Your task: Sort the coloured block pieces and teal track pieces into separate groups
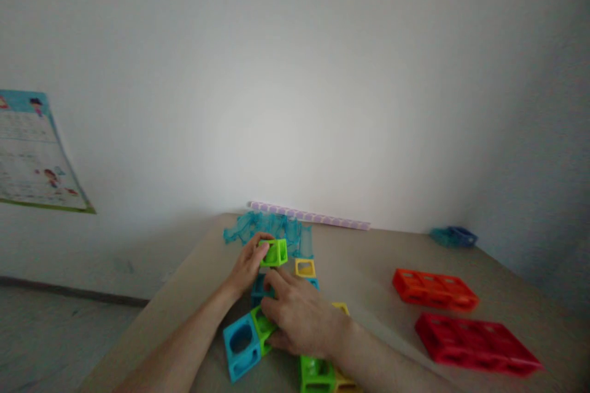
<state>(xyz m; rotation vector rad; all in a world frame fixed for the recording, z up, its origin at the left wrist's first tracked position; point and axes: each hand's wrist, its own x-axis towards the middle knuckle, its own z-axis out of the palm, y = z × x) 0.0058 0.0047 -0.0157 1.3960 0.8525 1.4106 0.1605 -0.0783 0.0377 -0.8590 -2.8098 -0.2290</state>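
Head view: left hand (247, 265) clamped on hollow lime-green cube (275, 253); right hand (302, 319) over blocks (241, 344), grip unclear.

We look through one head-worn camera, facing forward and slightly down, close over the flat beige tabletop (369, 258), our left hand (247, 265) and right hand (302, 319) low in frame, plain white wall (295, 73) above

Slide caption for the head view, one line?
Left hand grips a green cube block; right hand rests on a cluster of colored blocks on a tan table.
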